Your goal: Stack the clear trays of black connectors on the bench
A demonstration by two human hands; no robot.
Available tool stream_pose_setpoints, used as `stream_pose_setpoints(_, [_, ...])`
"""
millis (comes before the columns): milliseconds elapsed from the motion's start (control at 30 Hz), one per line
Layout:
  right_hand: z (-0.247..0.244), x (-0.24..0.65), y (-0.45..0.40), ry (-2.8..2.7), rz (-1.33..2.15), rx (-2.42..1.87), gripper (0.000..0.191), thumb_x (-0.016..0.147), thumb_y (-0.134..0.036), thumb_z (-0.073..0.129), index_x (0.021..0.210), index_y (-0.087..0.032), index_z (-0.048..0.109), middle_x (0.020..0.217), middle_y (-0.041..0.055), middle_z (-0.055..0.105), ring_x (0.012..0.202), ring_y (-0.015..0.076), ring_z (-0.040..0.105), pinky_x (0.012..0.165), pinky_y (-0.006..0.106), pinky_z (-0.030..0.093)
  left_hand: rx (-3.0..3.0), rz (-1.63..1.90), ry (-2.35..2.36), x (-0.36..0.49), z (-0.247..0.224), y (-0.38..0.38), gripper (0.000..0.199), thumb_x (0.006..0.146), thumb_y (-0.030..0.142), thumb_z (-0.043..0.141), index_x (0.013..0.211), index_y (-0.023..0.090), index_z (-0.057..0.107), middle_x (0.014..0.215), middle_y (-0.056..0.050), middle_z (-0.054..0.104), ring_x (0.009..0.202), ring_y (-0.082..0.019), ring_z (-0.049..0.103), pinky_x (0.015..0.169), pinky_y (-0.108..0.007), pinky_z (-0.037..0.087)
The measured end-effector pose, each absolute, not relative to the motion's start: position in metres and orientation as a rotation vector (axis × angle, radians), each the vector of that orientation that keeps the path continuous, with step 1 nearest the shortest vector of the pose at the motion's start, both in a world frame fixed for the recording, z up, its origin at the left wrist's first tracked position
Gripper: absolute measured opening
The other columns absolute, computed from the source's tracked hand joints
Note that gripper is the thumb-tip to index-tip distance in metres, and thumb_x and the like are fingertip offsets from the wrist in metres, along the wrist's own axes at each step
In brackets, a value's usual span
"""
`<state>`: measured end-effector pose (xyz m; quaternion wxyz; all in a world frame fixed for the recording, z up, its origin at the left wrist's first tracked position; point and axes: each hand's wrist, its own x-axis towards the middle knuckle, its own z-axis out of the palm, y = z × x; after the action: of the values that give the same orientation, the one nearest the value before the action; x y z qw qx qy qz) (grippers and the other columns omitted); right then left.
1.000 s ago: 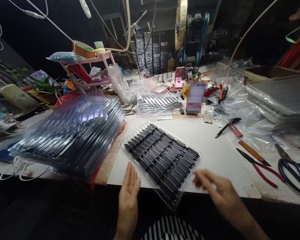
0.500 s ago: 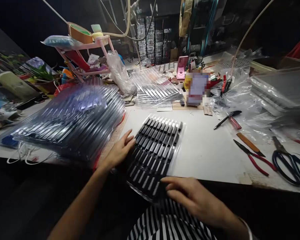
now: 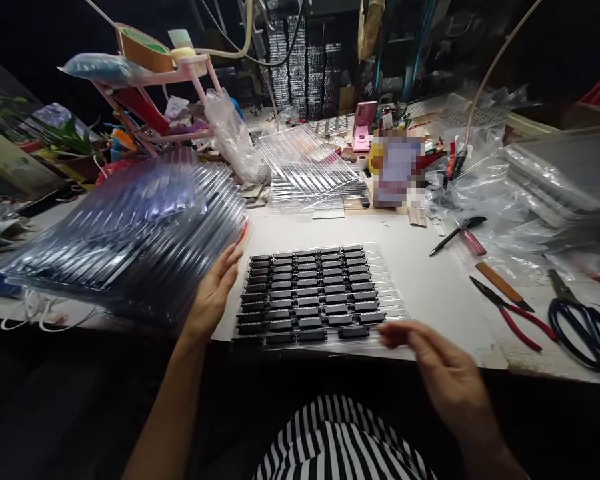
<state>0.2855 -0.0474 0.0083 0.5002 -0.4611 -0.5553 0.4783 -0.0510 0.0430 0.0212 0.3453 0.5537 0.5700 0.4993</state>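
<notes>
A clear plastic tray (image 3: 387,283) lies on the white table, wider than it is deep. Rows of black connector-like parts (image 3: 307,293) with fine pins along their edges fill it; a gap shows in the front row. My left hand (image 3: 213,293) stands at the tray's left edge, fingers stretched and thumb apart, close to the rim; contact is hard to judge. By the front right corner is my right hand (image 3: 443,367), its fingers bent and smeared by motion. Whether it pinches anything there cannot be made out.
A stack of clear ribbed trays (image 3: 130,240) stands left. More clear trays (image 3: 310,167) lie behind. To the right are pliers (image 3: 510,313), scissors (image 3: 580,333), a red-handled tool (image 3: 473,241) and plastic bags (image 3: 480,193). The table's front edge runs just below the filled tray.
The filled tray has turned about a quarter turn and now lies flat on the table, no longer jutting over the front edge. My left hand moved left, my right hand right.
</notes>
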Motion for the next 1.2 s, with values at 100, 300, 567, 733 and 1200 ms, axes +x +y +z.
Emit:
stream_pose_setpoints(100, [0.001, 0.301, -0.030, -1.218, 0.934, -1.270, 0.029, 0.096, -0.037, 0.044, 0.117, -0.025, 0.060, 0.117, 0.0066, 0.061, 0.109, 0.0258, 0.056, 0.101, 0.045, 0.041, 1.167, 1.460, 1.413, -0.056, -0.002, 0.015, 0.051, 0.089, 0.042, 0.051, 0.137, 0.029, 0.041, 0.139, -0.007, 0.048, 0.130, -0.022, 0.041, 0.111, -0.039, 0.029])
stream_pose_setpoints(300, [0.003, 0.273, -0.013, -1.511, 0.838, -1.409, 0.042, 0.094, -0.046, 0.046, 0.134, -0.033, 0.046, 0.146, -0.0009, 0.034, 0.135, 0.0240, 0.026, 0.113, 0.045, 0.020, 1.017, 1.509, 1.303, -0.032, -0.009, 0.015, 0.054, 0.090, 0.042, 0.048, 0.141, 0.032, 0.033, 0.146, -0.005, 0.039, 0.133, -0.021, 0.038, 0.112, -0.037, 0.027])
stream_pose_setpoints(567, [0.005, 0.271, 0.002, -1.278, 0.907, -1.422, 0.041, 0.093, -0.047, 0.050, 0.131, -0.033, 0.049, 0.140, -0.0018, 0.044, 0.132, 0.0216, 0.034, 0.113, 0.038, 0.023, 0.855, 1.638, 1.160, -0.035, -0.014, 0.024, 0.042, 0.089, 0.037, 0.053, 0.129, 0.024, 0.048, 0.132, -0.009, 0.054, 0.127, -0.021, 0.046, 0.112, -0.040, 0.029])
stream_pose_setpoints(733, [0.005, 0.268, 0.011, -1.329, 1.054, -1.352, 0.043, 0.092, -0.046, 0.051, 0.132, -0.030, 0.048, 0.140, 0.0014, 0.045, 0.131, 0.0229, 0.036, 0.112, 0.040, 0.025, 0.811, 1.675, 1.155, -0.037, -0.017, 0.023, 0.038, 0.087, 0.036, 0.055, 0.123, 0.022, 0.053, 0.123, -0.010, 0.061, 0.121, -0.022, 0.052, 0.111, -0.043, 0.031])
stream_pose_setpoints(1200, [0.000, 0.268, 0.079, -1.639, 0.799, -1.395, 0.047, 0.093, -0.048, 0.046, 0.134, -0.023, 0.046, 0.138, 0.0081, 0.046, 0.126, 0.0243, 0.042, 0.107, 0.046, 0.034, 0.831, 1.632, 1.209, -0.042, -0.018, 0.024, 0.039, 0.085, 0.039, 0.058, 0.120, 0.021, 0.054, 0.120, -0.011, 0.062, 0.121, -0.023, 0.052, 0.109, -0.042, 0.033])
